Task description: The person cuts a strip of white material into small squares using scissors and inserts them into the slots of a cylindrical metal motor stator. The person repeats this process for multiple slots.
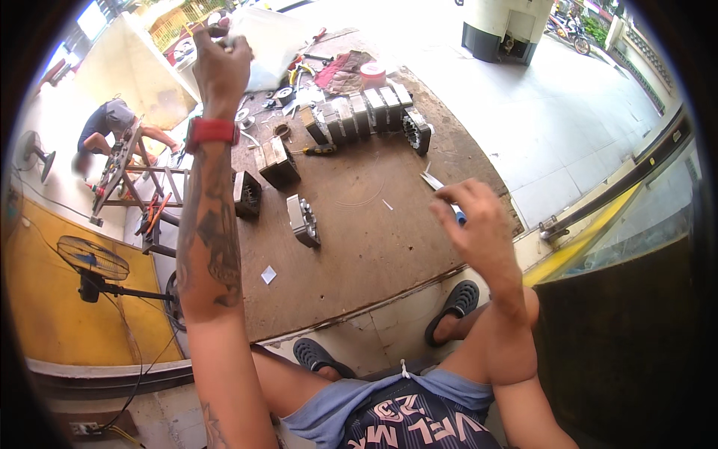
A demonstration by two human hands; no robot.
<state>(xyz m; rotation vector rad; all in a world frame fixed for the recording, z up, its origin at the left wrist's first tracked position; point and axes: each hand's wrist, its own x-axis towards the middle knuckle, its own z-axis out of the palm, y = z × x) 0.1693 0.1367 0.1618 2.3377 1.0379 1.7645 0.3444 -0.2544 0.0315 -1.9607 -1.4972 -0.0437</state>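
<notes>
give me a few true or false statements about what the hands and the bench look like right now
1. The left hand is raised high with a red band at the wrist. True.
2. The right hand rests flat on the wooden board. False: it is lifted above the board's edge, pinching something small and blue.
3. A row of metal motor cores lies along the far part of the board. True.
4. Both feet are bare. False: each wears a dark sandal.
5. A standing fan is at the person's left. True.
</notes>
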